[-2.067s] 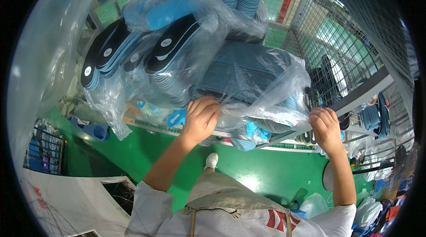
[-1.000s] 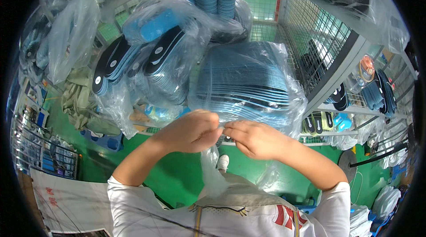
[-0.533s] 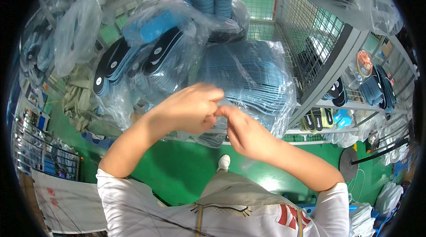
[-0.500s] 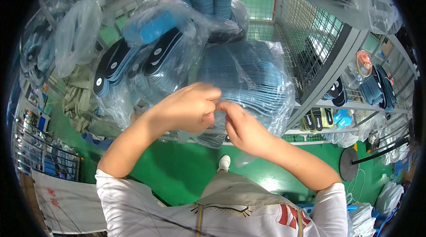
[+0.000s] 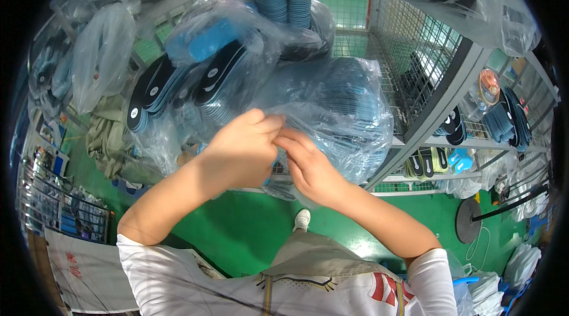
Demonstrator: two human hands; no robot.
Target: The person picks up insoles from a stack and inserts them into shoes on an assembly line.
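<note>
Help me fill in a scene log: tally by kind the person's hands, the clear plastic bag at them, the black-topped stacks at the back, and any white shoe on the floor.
Left hand and right hand: 2
Clear plastic bag: 1
Left back stack and right back stack: 2
White shoe: 1
Total: 6

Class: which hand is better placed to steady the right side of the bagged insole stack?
Probably the right hand: it is nearer that side of the bagged insole stack, while the left hand sits farther left.
</note>
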